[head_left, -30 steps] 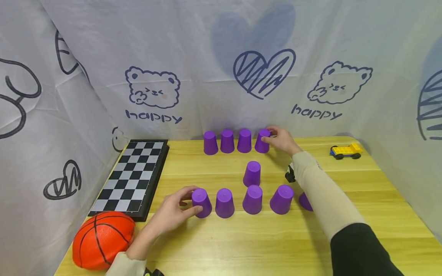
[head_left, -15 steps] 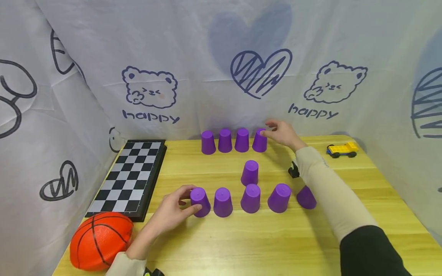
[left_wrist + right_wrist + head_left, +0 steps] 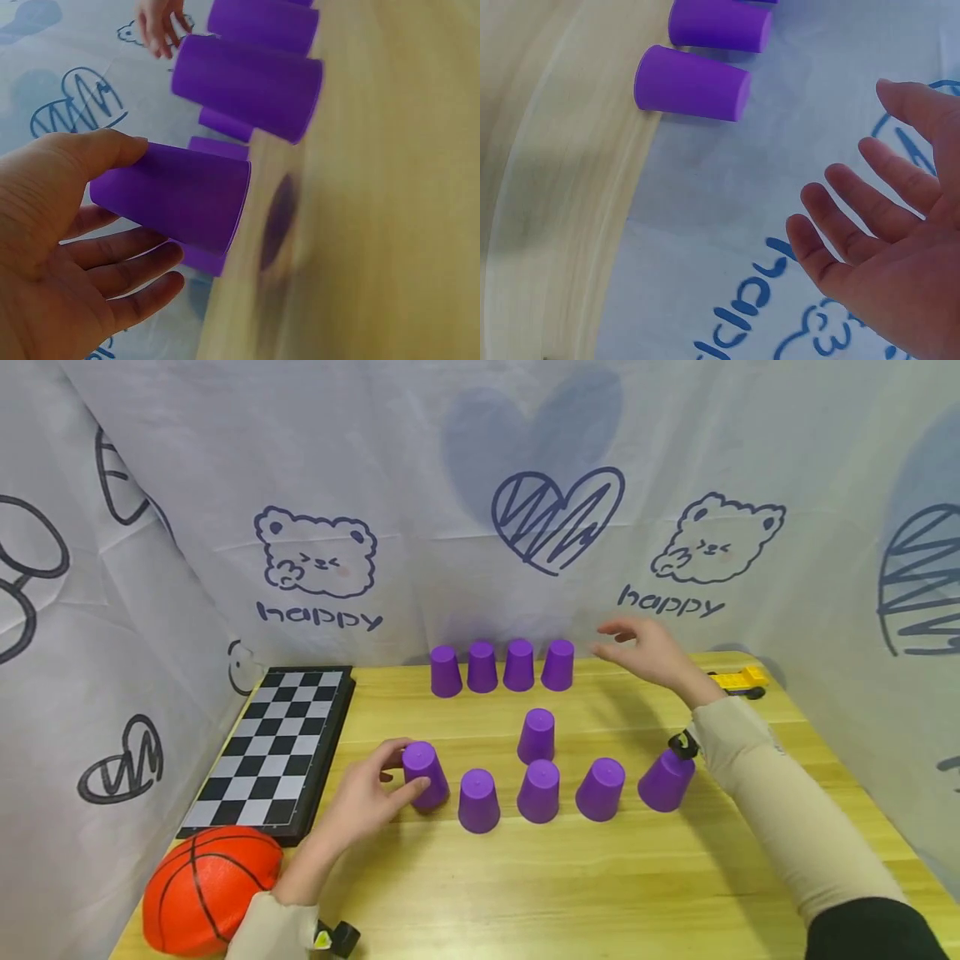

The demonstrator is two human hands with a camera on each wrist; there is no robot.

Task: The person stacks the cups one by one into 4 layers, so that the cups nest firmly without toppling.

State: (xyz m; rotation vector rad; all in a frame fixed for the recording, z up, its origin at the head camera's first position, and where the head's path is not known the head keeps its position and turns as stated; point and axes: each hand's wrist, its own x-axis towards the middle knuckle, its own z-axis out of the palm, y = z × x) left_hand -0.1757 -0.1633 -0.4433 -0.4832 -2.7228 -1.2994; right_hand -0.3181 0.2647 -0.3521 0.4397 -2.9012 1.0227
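Behind the board (image 3: 258, 747), white cloth (image 3: 442, 593) with blue drawings; wood table (image 3: 600, 893) runs under the board and well out to its right. Board is checkered, lying flat. Ball (image 3: 210, 889), orange-red, at the board's near end. Right hand (image 3: 648, 652) well right of the board's far end, thumb spread wide from loosely bent fingers, nothing in it. Left hand (image 3: 363, 802) just right of the board's near half, pinching the held cup (image 3: 432, 770) by its side wall, thumb against fingers, other fingers loose. Truck (image 3: 742, 681), yellow, far right of the board, partly hidden behind the right arm. Cups last, all purple, mouth down: back row (image 3: 482, 667) of four right of the board's far end, lone cup (image 3: 536, 737) right of its middle, four front cups (image 3: 478, 802) right of its near half, past the held cup. Held cup looks just clear of the table; its shadow sits apart from the rim in the left wrist view. Handling, judged by eye: thin plastic, very light, fairly stiff, wall may flex under a hard squeeze; smooth, maybe slippery, hardly fragile, easily knocked over. Best hold: mid-wall, thumb opposite fingers, light pressure; it narrows upward, so a high, loose pinch could let it slide out.
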